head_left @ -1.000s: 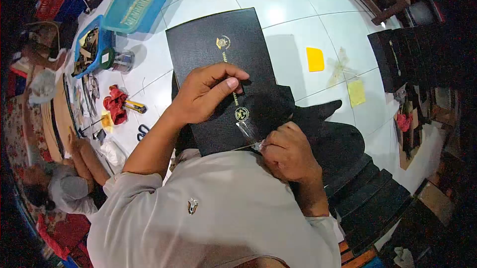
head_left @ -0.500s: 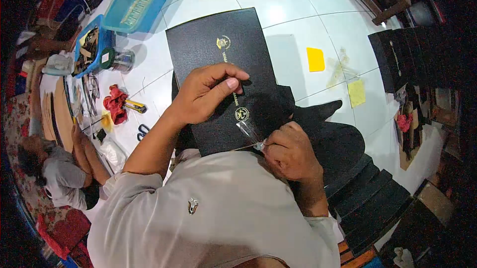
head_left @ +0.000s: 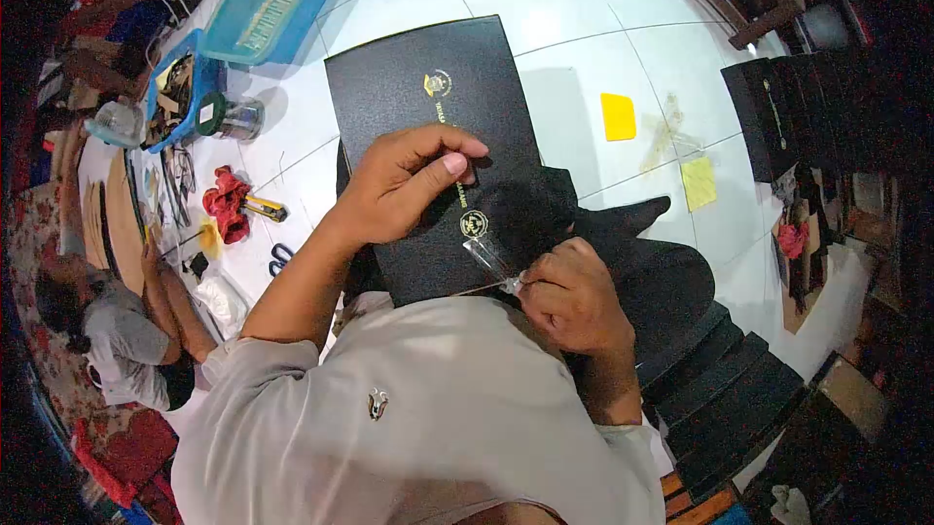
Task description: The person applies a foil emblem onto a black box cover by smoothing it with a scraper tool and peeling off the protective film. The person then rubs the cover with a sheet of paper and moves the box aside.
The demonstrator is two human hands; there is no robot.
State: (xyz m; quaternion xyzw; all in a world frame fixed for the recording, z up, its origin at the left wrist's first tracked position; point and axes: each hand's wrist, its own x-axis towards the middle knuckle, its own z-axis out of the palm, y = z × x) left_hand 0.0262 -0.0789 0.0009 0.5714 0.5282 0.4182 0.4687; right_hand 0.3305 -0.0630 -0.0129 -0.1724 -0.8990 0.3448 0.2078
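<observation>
A black folder [head_left: 418, 68] with gold lettering and two round emblems lies across my lap. Over its middle rests my left hand [head_left: 404, 180], thumb and index finger curved close together; whether anything sits between them is hidden. My right hand [head_left: 574, 296] is closed at the folder's lower right edge, pinching the end of a clear plastic strip [head_left: 486, 258]. The strip's other end reaches up to just below the lower emblem.
Left are blue bins [head_left: 268, 9], a green-lidded jar [head_left: 229, 116], a red cloth [head_left: 226, 204], a yellow cutter [head_left: 265, 209] and a seated person [head_left: 126, 340]. Right are a yellow scraper [head_left: 618, 117], a yellow pad [head_left: 698, 183] and stacked black pieces [head_left: 725, 398].
My right hand has shifted very slightly to the right with the strip's end. My left hand and the folder stay put. The person at the left has leaned and moved a clear container toward the bin.
</observation>
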